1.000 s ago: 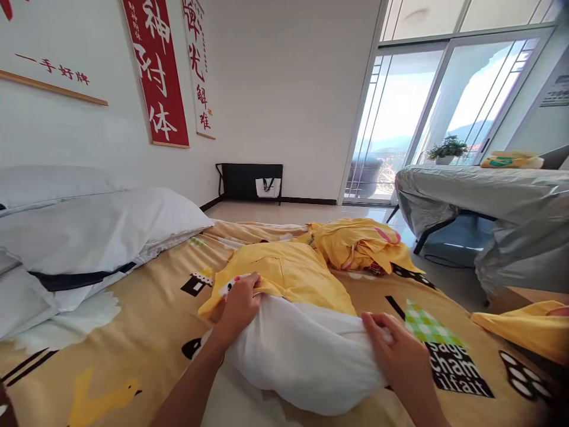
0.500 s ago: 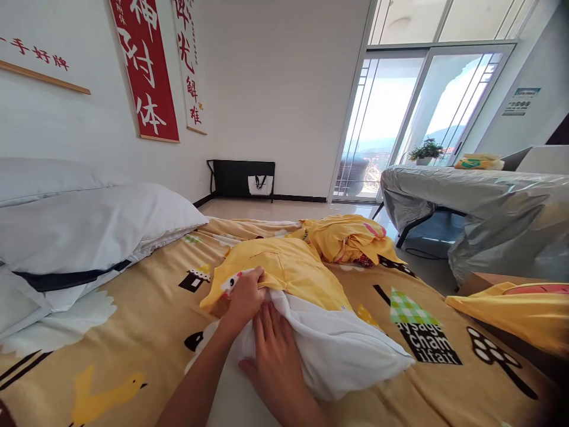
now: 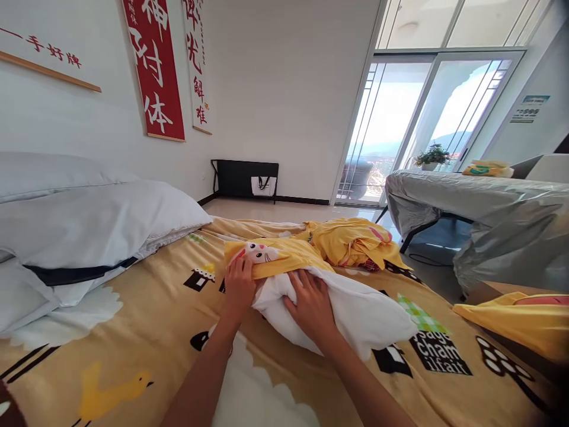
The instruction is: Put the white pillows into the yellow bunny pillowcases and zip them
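Observation:
A white pillow [image 3: 364,311] lies on the patterned bed sheet [image 3: 146,332], its far end tucked into a yellow pillowcase [image 3: 284,258] with a white cartoon face. My left hand [image 3: 239,283] pinches the open edge of the pillowcase at its left corner. Beside it, my right hand [image 3: 311,305] is closed on the pillow's near end, bunching the white fabric at the pillowcase opening.
Another yellow pillowcase [image 3: 355,243] lies crumpled beyond. White pillows [image 3: 98,225] are stacked at the left. A silver-covered table [image 3: 480,201] stands to the right, with yellow fabric [image 3: 511,320] below it. Glass doors [image 3: 400,118] are behind.
The yellow pillowcase edge has been pulled back toward me over the pillow, so its cartoon face now shows. My right hand shifted from the pillow's right end to the opening, beside my left.

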A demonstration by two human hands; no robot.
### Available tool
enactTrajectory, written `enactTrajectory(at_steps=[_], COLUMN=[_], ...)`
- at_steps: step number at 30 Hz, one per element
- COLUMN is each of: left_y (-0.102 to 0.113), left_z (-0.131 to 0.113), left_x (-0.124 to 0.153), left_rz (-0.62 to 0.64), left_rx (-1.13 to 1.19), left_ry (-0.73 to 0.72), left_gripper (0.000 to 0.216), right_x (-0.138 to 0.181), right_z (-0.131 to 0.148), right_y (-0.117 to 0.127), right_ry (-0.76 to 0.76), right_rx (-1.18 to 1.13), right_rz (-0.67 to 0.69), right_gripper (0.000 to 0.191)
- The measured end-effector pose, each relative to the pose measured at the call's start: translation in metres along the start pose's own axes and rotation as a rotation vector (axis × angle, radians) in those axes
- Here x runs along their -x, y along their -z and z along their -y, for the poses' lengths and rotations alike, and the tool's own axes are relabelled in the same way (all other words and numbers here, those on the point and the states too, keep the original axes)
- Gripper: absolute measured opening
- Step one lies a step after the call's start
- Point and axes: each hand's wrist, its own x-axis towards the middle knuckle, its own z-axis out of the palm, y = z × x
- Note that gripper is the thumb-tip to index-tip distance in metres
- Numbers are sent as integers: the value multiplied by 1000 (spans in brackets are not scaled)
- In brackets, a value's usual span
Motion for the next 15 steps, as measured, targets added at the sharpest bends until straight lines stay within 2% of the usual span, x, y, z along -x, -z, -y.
enactTrajectory(at_steps=[2, 5, 10, 15], left_y=[-12, -20, -29, -48], left_z=[10, 4, -51, -92], left_x=[5, 15, 32, 23], left_rz=[-124, -185, -101, -50], left_rx=[118, 325, 511, 410], left_ry=[-18, -22, 101, 25], left_gripper=[21, 20, 9, 13], right_x=[-5, -6, 6, 43], right_z=[-8, -24, -50, -47], right_y=[1, -1, -13, 0], right_ry=[-34, -84, -108, -122], right_rx=[25, 51, 72, 67], right_rz=[-20, -87, -239, -484], right_gripper=[45, 40, 36, 37])
